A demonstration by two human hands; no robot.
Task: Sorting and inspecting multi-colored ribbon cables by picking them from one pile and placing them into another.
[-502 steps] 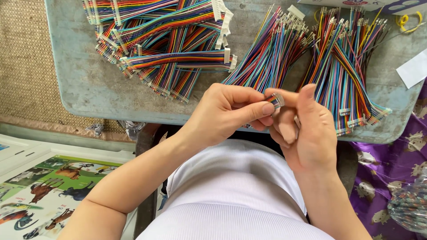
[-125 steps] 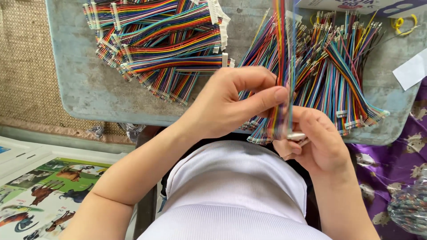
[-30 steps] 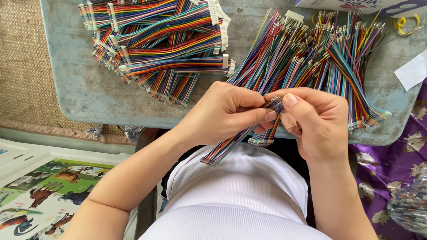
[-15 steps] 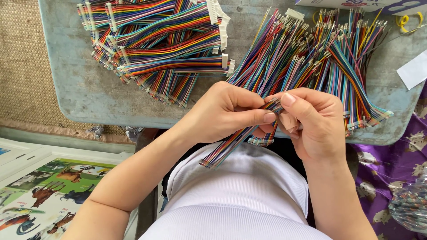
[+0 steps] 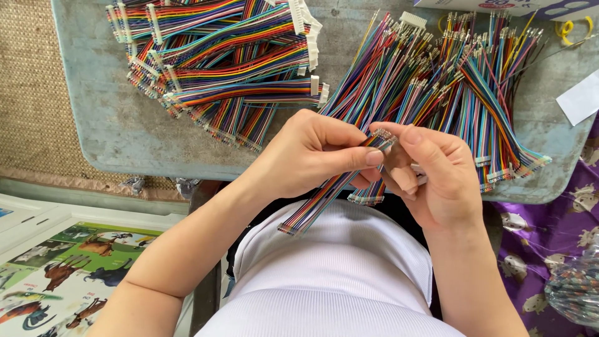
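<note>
Hands together above the bench's near edge: left hand (image 5: 306, 159) and right hand (image 5: 437, 175) both pinch one rainbow ribbon cable (image 5: 324, 200) at its upper end, its lower end hanging toward the lap. Loose wire bundles (image 5: 449, 87) lie behind, finished connector cables (image 5: 231, 56) toward the far left corner.

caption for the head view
Left hand and right hand pinch a flat rainbow-coloured ribbon cable above a grey table.
</note>
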